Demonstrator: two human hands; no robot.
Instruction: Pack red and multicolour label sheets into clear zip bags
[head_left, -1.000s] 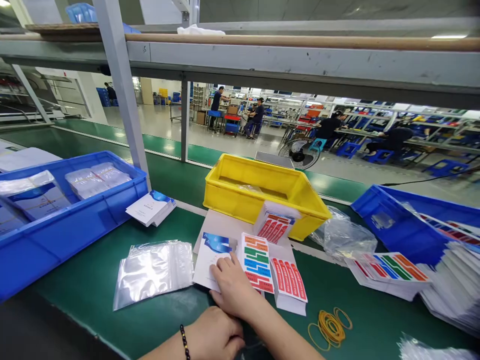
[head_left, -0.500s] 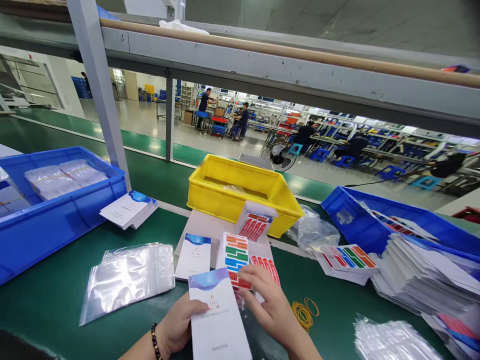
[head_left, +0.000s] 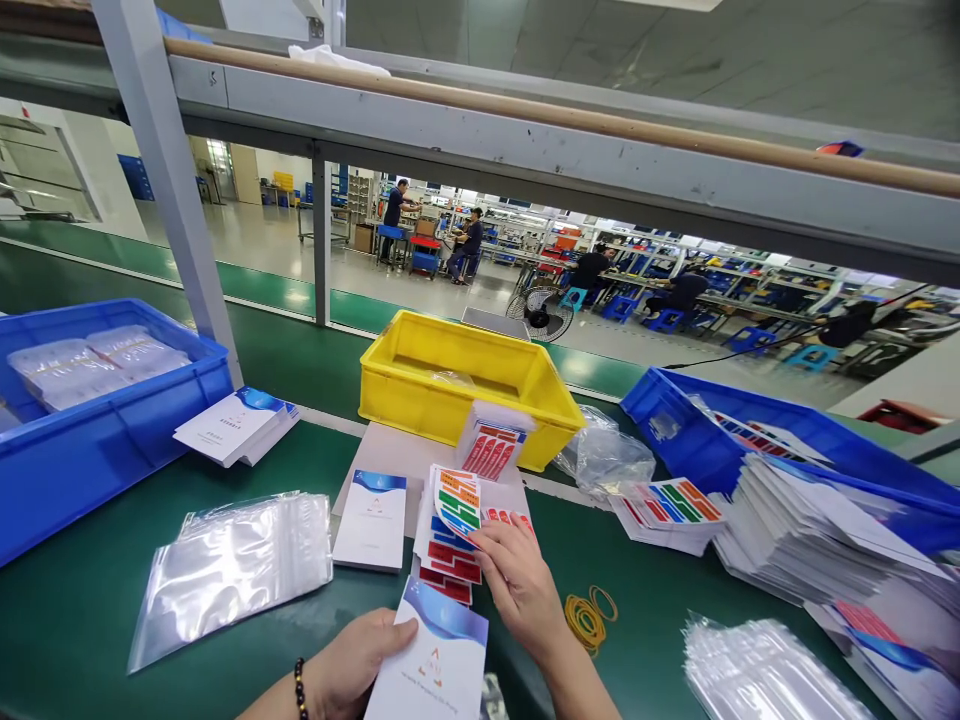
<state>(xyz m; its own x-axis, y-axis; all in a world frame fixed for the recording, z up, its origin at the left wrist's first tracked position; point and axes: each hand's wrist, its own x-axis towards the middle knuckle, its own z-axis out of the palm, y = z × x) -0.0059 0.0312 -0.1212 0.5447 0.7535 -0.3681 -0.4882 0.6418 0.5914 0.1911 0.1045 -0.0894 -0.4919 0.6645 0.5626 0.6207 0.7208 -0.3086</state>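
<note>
My left hand [head_left: 358, 655], with a beaded bracelet at the wrist, grips a white booklet [head_left: 431, 650] with a blue wave printed along its top. The thumb lies on its front. My right hand [head_left: 517, 575] pinches the edge of a sticker sheet [head_left: 456, 500] with orange, green and blue shapes, and the sheet curls up off the stack beneath. Left of that stack lies a pile of the same booklets [head_left: 371, 525]. Red-striped sticker sheets [head_left: 510, 517] are partly covered by my right hand. Another bundle of sheets [head_left: 491, 450] leans against the yellow bin [head_left: 450, 400].
Clear zip bags [head_left: 240, 575] lie at left, more clear bags [head_left: 765, 670] at lower right. Rubber bands [head_left: 586, 622] sit right of my right hand. Blue bins [head_left: 112, 430] flank the bench, with paper stacks [head_left: 802, 530] before the right one. A metal post [head_left: 169, 190] rises at left.
My left hand has taken up a booklet from the pile. My right hand has moved from the booklets to the sticker stack and lifted a sheet's edge. The view has swung right.
</note>
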